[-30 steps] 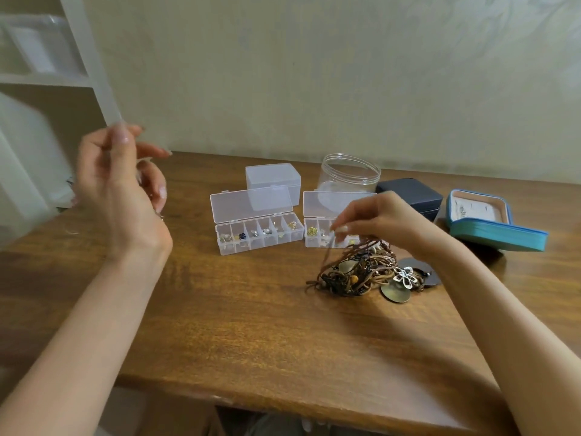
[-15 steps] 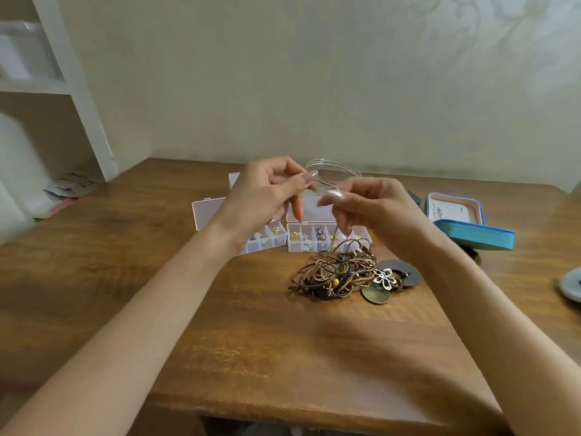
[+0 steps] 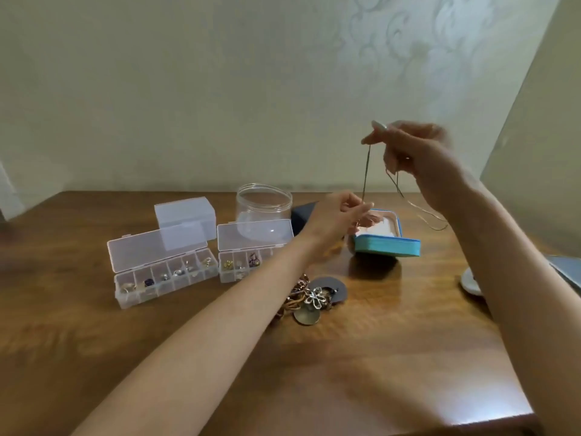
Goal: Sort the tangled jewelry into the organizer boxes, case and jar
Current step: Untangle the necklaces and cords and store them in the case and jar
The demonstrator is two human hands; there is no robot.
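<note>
My right hand (image 3: 421, 158) is raised above the table and pinches the top of a thin chain (image 3: 366, 171). The chain hangs down to my left hand (image 3: 338, 215), which pinches its lower part just above the open blue case (image 3: 386, 247). A loop of the chain trails to the right of the case. The tangled pile of cords and pendants (image 3: 311, 298) lies on the table, partly hidden by my left forearm. Two open clear organizer boxes (image 3: 163, 272) (image 3: 248, 259) hold small pieces in their compartments. The clear jar (image 3: 264, 206) stands open behind them.
A closed clear box (image 3: 185, 212) sits behind the left organizer. A dark box (image 3: 303, 215) stands between jar and case. A white dish (image 3: 470, 281) lies at the table's right edge. The wooden table (image 3: 393, 357) ends near the right front corner.
Both hands moved right from over the organizers. My right hand rose high with the chain's top, and my left hand came down over the blue case, stretching the chain between them.
</note>
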